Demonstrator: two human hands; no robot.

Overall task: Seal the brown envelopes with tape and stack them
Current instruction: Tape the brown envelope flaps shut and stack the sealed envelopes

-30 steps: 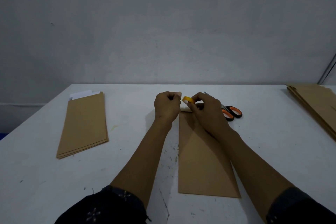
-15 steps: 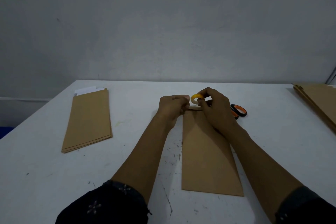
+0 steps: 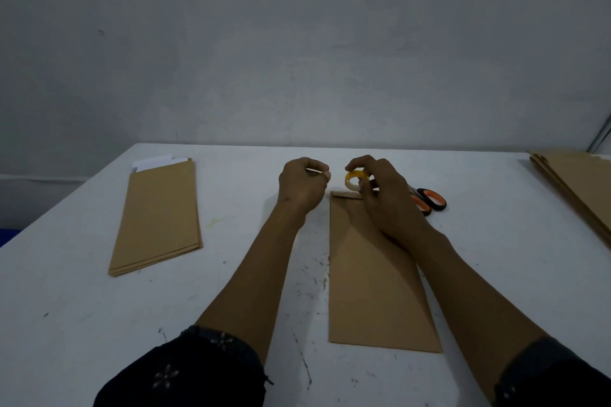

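A brown envelope (image 3: 370, 284) lies lengthwise on the white table (image 3: 231, 291) in front of me, its flap folded over at the far end. Just above that flap, my right hand (image 3: 383, 198) grips a small yellow tape roll (image 3: 354, 180). My left hand (image 3: 302, 185) is held a little to the left of the roll with its fingers curled and pinched together, apparently on the tape's free end, though the strip itself is too faint to make out. A stack of brown envelopes (image 3: 158, 218) lies at the left, with white paper sticking out at its far end.
Orange-and-black scissors (image 3: 429, 200) lie behind my right hand. Another pile of brown envelopes (image 3: 575, 188) sits at the table's right edge. A grey wall stands close behind the table.
My hands have drawn apart: the left moved left away from the roll, and the right lifted the roll slightly above the envelope's flap.
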